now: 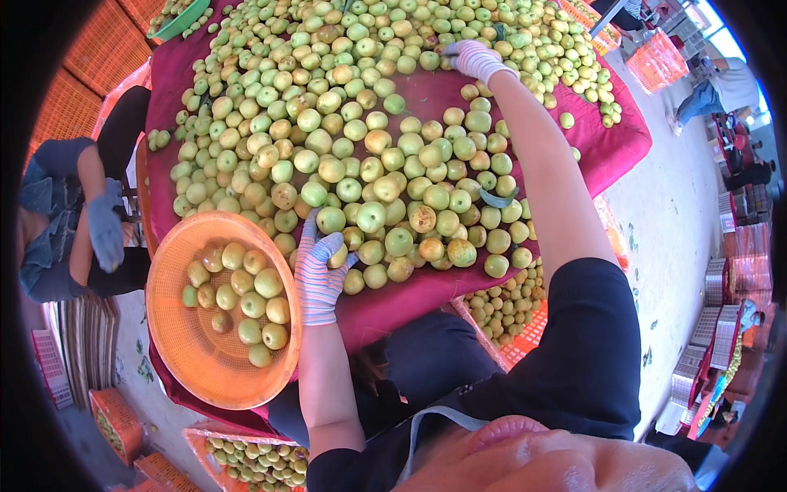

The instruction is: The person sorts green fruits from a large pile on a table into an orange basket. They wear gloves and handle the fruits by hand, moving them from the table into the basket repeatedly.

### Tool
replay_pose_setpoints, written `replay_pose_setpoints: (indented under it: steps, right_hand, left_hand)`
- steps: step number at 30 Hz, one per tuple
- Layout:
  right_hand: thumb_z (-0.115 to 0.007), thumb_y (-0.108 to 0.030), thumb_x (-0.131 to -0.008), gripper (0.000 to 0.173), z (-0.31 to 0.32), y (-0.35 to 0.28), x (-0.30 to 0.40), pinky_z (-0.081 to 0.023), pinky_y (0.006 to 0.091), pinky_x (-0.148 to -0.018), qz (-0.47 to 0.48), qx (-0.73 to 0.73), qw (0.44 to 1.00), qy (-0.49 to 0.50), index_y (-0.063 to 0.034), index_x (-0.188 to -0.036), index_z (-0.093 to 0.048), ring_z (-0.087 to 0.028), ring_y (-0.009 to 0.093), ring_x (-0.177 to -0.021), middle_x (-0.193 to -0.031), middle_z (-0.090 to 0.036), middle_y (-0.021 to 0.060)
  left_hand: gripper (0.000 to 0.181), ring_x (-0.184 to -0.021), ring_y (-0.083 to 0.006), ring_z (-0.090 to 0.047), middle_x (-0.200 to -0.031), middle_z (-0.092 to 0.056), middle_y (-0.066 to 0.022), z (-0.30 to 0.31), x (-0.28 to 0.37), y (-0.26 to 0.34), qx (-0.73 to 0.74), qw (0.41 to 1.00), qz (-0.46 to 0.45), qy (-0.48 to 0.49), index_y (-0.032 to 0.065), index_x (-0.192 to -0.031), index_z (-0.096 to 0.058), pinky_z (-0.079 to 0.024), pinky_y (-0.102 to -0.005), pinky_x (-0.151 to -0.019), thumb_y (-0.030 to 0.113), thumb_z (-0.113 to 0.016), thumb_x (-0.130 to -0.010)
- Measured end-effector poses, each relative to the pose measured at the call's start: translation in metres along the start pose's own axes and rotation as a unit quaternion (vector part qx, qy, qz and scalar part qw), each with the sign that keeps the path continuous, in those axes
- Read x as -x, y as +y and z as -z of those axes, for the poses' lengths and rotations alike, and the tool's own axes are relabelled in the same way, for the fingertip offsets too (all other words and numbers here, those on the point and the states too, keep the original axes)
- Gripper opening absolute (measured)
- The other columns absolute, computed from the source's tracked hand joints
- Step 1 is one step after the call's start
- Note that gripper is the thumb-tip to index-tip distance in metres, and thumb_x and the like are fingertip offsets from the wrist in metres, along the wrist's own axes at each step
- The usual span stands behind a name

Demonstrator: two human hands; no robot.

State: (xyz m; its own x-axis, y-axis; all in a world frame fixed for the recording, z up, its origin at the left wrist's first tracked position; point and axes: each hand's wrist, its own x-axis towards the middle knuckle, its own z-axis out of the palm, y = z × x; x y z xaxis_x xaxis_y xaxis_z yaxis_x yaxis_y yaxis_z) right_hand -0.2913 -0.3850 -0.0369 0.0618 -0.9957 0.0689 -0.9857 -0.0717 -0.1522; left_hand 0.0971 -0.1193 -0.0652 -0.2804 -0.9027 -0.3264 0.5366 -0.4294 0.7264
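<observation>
My left hand [321,280], in a striped knit glove, is at the near edge of a heap of green and brownish jujubes [369,169]. Its fingers curl around one jujube [337,257], partly hidden by the glove. Close beside that hand, an orange plastic basket [175,369] leans tilted, with several jujubes [252,304] inside. At the far side of the heap my right hand [474,60], gloved alike, reaches in among the fruit. Its fingertips are by a reddish-brown jujube [440,48]; whether they grip anything is unclear. Dark red cloth [430,92] lies under the heap.
Crates of jujubes stand below the table, one by my legs [507,307] and another at the near left [252,458]. A person with a grey-blue glove [104,227] sits to the left. A green basket [181,21] is at the far left corner. Stacked boxes [707,344] line the right.
</observation>
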Motion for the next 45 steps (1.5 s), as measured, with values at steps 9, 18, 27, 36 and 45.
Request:
replay_pose_setpoints:
  steps: [9, 18, 27, 36, 45]
  right_hand:
    - [-0.062, -0.027, -0.083, 0.04, 0.016, 0.0, 0.021, -0.055, 0.0333, -0.073, -0.169, -0.415, 0.894, 0.019, -0.0044, -0.116, -0.057, -0.064, 0.022, -0.08, -0.092, -0.065, 0.0104]
    - [-0.075, -0.016, -0.067, 0.038, -0.006, -0.1, 0.161, -0.052, 0.0383, -0.07, 0.305, -0.081, 0.908, 0.274, -0.0061, -0.099, -0.056, -0.059, 0.027, -0.081, -0.088, -0.06, 0.0089]
    - [-0.058, -0.013, -0.087, 0.019, -0.001, -0.218, 0.175, -0.054, 0.0293, -0.071, 0.155, -0.508, 0.843, 0.085, -0.0068, -0.104, -0.064, -0.067, 0.018, -0.08, -0.086, -0.067, 0.0087]
    - [-0.053, -0.024, -0.086, 0.031, -0.009, -0.018, 0.075, -0.049, 0.0448, -0.085, -0.061, 0.171, 0.975, -0.124, -0.0157, -0.114, -0.064, -0.063, 0.03, -0.098, -0.103, -0.067, 0.0124]
    - [-0.065, -0.015, -0.084, 0.038, 0.012, -0.046, 0.147, -0.056, 0.0339, -0.074, -0.125, -0.621, 0.764, -0.12, -0.0031, -0.12, -0.058, -0.065, 0.023, -0.092, -0.111, -0.065, 0.0147]
  left_hand:
    - [0.075, -0.126, -0.0241, -0.039, -0.14, -0.037, -0.0128, -0.008, 0.005, -0.002, -0.146, 0.985, -0.081, 0.042, 0.0051, -0.144, -0.029, -0.038, -0.038, -0.1, 0.011, -0.059, -0.075]
    - [0.06, -0.083, -0.0108, -0.056, -0.117, -0.055, -0.0136, -0.034, 0.013, -0.018, -0.238, 0.935, -0.262, -0.025, 0.0051, -0.138, -0.039, -0.049, -0.0251, -0.074, 0.0, -0.061, -0.082]
    - [0.039, -0.067, -0.019, -0.06, -0.087, -0.06, -0.008, -0.026, 0.009, -0.01, 0.123, 0.991, -0.06, -0.013, 0.0126, -0.121, -0.049, -0.052, -0.0268, -0.051, 0.027, -0.065, -0.089]
    - [0.059, -0.065, -0.0237, -0.055, -0.081, -0.061, -0.0109, -0.004, -0.002, -0.008, 0.321, 0.94, 0.068, -0.095, 0.005, -0.104, -0.058, -0.046, -0.0295, -0.049, 0.061, -0.049, -0.087]
    - [0.061, -0.068, -0.0248, -0.056, -0.082, -0.06, -0.0108, -0.003, -0.001, -0.007, 0.361, 0.924, 0.09, -0.094, 0.0037, -0.104, -0.059, -0.049, -0.032, -0.052, 0.062, -0.047, -0.087]
